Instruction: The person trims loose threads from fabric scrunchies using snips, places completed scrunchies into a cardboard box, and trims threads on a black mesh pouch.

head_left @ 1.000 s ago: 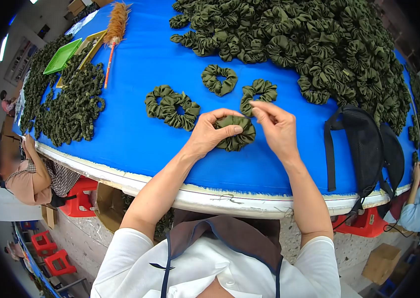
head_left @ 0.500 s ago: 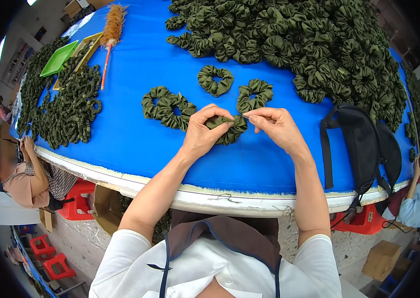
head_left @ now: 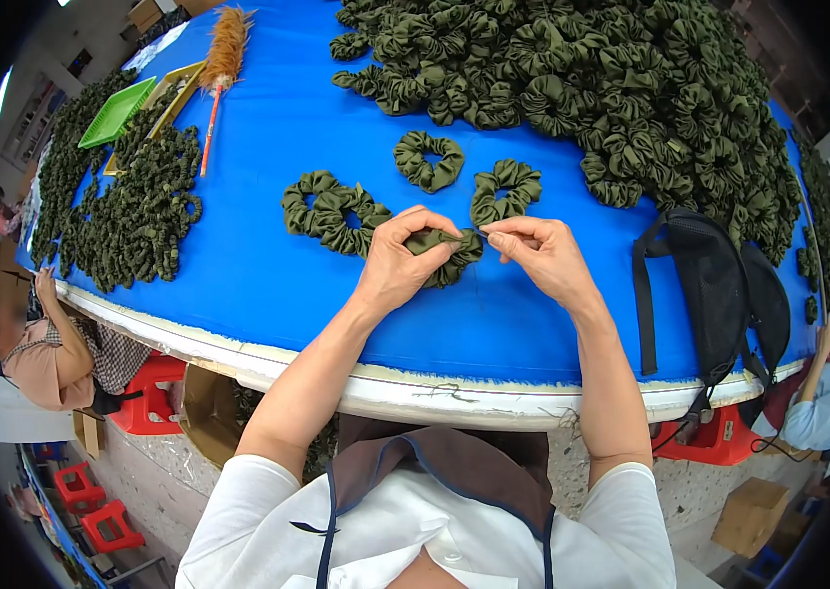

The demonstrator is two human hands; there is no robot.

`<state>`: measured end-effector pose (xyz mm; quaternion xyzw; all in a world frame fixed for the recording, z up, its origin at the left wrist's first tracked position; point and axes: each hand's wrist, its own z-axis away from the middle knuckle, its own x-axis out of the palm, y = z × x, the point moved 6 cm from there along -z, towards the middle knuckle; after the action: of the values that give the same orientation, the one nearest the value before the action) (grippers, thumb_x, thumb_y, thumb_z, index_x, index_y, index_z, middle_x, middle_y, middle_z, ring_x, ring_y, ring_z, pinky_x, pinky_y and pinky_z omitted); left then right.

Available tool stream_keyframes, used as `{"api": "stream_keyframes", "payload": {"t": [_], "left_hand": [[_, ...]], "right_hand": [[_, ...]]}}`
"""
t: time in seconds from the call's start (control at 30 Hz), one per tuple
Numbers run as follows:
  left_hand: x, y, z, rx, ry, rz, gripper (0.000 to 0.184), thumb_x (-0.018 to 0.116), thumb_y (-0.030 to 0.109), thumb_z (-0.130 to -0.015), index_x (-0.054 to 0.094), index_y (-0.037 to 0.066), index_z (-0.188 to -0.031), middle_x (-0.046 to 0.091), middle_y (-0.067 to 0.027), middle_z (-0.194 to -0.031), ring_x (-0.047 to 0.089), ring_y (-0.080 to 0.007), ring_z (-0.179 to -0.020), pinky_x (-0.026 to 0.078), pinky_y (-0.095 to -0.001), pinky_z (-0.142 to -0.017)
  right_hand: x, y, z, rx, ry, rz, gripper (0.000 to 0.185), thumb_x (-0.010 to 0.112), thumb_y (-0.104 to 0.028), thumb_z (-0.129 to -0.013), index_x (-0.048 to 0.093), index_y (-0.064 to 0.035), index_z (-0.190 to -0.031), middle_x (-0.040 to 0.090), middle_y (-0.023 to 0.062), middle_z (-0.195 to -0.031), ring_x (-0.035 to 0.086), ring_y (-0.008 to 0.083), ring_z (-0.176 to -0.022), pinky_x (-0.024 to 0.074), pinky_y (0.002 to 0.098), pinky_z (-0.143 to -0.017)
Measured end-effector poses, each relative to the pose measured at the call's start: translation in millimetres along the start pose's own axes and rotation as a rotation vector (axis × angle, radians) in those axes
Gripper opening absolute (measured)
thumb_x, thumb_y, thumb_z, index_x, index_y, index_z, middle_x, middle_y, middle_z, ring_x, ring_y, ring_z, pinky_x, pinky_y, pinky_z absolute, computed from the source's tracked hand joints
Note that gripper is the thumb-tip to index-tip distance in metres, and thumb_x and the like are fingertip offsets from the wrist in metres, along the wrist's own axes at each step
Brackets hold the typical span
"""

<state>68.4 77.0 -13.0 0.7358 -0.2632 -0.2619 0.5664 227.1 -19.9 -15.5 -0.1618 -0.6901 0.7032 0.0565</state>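
My left hand (head_left: 407, 257) pinches a dark green scrunchie (head_left: 454, 263) above the blue table cover near the front edge. Just right of it, my right hand (head_left: 537, 253) has thumb and index finger pressed together at the scrunchie's upper right edge; what is between them is too small to name. Beyond my hands lie a single scrunchie (head_left: 428, 162) and another (head_left: 505, 190) close to my right fingers. Two more scrunchies (head_left: 334, 213) touch each other left of my left hand.
A big heap of scrunchies (head_left: 582, 79) fills the back right. On the right lies a black bag (head_left: 709, 285). At left are a smaller heap (head_left: 135, 216), a green tray (head_left: 118, 113) and a feather duster (head_left: 225, 59). People sit at both sides.
Both hands have come closer together, my right hand moving down to the scrunchie's edge. My left fingers now pinch the scrunchie's upper part. The view has shifted slightly.
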Motion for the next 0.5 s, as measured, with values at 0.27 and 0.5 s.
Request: {"api": "stream_keyframes", "payload": {"t": [0.27,0.5], "left_hand": [[-2,-9,4,-0.326,-0.181,0.328,0.012,0.06,-0.007,-0.078,0.061,0.005,-0.08,0.069,-0.0146,-0.101,0.056,-0.0116,-0.05,0.047,-0.0185,-0.05],[-2,-7,1,-0.323,-0.159,0.377,0.012,0.056,-0.008,-0.076,0.056,0.004,-0.076,0.068,-0.0197,-0.105,0.056,-0.0129,-0.046,0.048,-0.0204,-0.045]], "right_hand": [[-1,7,2,0.236,-0.111,-0.071,0.019,0.065,-0.021,-0.093,0.074,-0.0058,-0.1,0.063,0.002,-0.066,0.046,0.0047,-0.053,0.0341,0.0165,-0.045],[5,9,1,0.183,-0.094,-0.089,0.02,0.065,-0.024,-0.093,0.073,-0.0063,-0.095,0.06,0.0013,-0.062,0.042,0.0042,-0.05,0.0317,0.0165,-0.043]]}}
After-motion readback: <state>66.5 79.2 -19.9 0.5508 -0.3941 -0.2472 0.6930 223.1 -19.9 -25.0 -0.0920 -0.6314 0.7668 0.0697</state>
